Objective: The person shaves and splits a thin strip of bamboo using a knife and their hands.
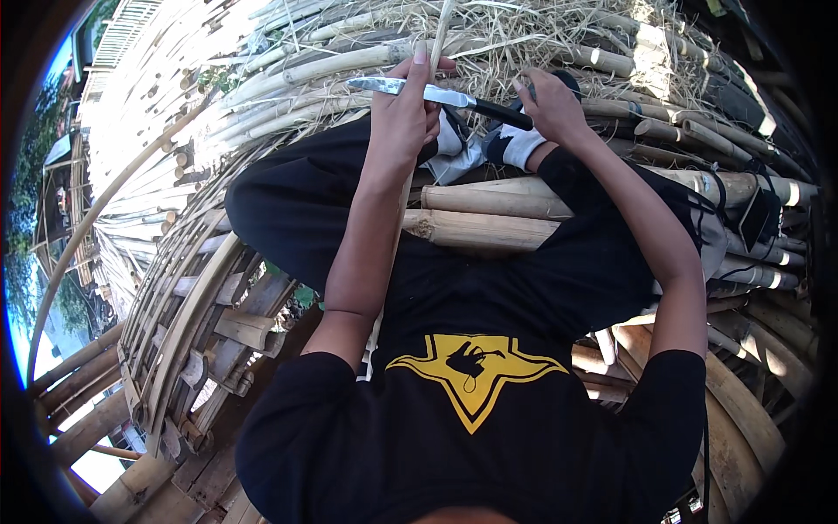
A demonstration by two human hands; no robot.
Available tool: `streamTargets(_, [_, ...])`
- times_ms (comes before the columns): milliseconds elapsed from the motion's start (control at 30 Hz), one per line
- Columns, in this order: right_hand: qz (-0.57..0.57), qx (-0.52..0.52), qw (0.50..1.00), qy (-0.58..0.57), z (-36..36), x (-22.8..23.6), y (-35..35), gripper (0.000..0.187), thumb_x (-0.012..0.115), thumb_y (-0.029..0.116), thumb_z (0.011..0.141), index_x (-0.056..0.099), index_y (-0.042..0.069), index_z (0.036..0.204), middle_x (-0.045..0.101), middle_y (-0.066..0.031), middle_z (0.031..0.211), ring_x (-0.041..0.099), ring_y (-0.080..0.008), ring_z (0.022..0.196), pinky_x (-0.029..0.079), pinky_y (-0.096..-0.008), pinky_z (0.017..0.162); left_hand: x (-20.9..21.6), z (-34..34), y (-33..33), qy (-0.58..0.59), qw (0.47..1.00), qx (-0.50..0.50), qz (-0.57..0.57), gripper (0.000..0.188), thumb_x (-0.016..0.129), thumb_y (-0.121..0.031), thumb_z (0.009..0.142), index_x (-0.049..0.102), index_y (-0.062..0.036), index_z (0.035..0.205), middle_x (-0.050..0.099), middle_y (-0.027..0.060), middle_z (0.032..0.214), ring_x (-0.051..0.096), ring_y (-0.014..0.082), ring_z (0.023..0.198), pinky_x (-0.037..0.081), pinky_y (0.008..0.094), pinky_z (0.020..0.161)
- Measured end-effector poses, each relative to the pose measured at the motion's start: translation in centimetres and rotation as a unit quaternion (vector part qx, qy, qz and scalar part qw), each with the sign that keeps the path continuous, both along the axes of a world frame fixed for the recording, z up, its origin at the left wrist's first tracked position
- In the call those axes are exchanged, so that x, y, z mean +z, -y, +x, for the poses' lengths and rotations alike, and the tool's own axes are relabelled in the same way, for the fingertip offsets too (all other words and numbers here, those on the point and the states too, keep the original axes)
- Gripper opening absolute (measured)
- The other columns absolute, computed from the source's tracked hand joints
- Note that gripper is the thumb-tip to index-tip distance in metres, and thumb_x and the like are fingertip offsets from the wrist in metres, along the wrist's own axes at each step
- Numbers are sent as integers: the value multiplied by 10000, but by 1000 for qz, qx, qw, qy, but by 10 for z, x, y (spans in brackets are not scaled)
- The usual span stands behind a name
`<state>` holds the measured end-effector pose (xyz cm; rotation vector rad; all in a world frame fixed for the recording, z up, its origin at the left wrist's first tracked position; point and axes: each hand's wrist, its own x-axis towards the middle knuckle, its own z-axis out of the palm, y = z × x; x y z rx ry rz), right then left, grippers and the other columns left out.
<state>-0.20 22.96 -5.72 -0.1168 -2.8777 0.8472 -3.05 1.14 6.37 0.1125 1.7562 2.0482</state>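
A knife (452, 97) with a shiny blade and black handle lies crosswise in my left hand (403, 113). My left thumb crosses over the blade, and its tip points left. A long, narrow bamboo strip (443, 33) runs through the same closed hand, down along my left forearm. Just beyond the end of the knife handle is my right hand (555, 106), apart from it. Its fingers are curled in, and whatever lies between them is too small to make out. My feet (515, 147), partly in white and black, show beneath the hands.
Bamboo poles (489, 229) lie under and between my legs. Dry straw-like shavings (511, 52) cover the poles at the far side. Split bamboo slats (196, 306) are stacked to the left. A dark phone-like object (759, 218) rests on the right beside cords.
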Motion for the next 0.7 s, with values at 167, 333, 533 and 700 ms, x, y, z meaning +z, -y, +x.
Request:
streamTargets(167, [38,427,870,242,42,-21,66,421,492,347,921,564,20,1176,553,-199,1214,504,-361,1157,260,-550,1062,9,-6,11,-2,998,32,58,400,430,-342,992,587,25,1007,341,-48,554,246,14,378,198,184,334])
streamTargets(333, [-60,319,946,-16,37,-29,54,276,542,226,878,625,-15,984,586,-182,1123,515,-339,1130,379,-503,969,12,-8,17,-11,998,31,50,399,444,-347,986,590,24,1005,345,-45,573,247,15,384,196,183,340])
streamTargets(533, [-65,437,884,154,44,-44,71,451,500,371,890,669,-34,786,657,-192,757,635,-373,789,487,-465,772,9,-10,13,-10,998,19,55,396,387,-297,1004,571,49,1060,388,-32,580,236,27,382,201,191,338])
streamTargets(700, [-48,279,930,233,11,-10,56,396,494,343,918,658,0,809,645,-195,736,624,-388,719,490,-455,694,11,-10,20,-11,998,25,59,394,387,-293,1005,569,52,1063,406,-31,607,246,27,385,204,192,339])
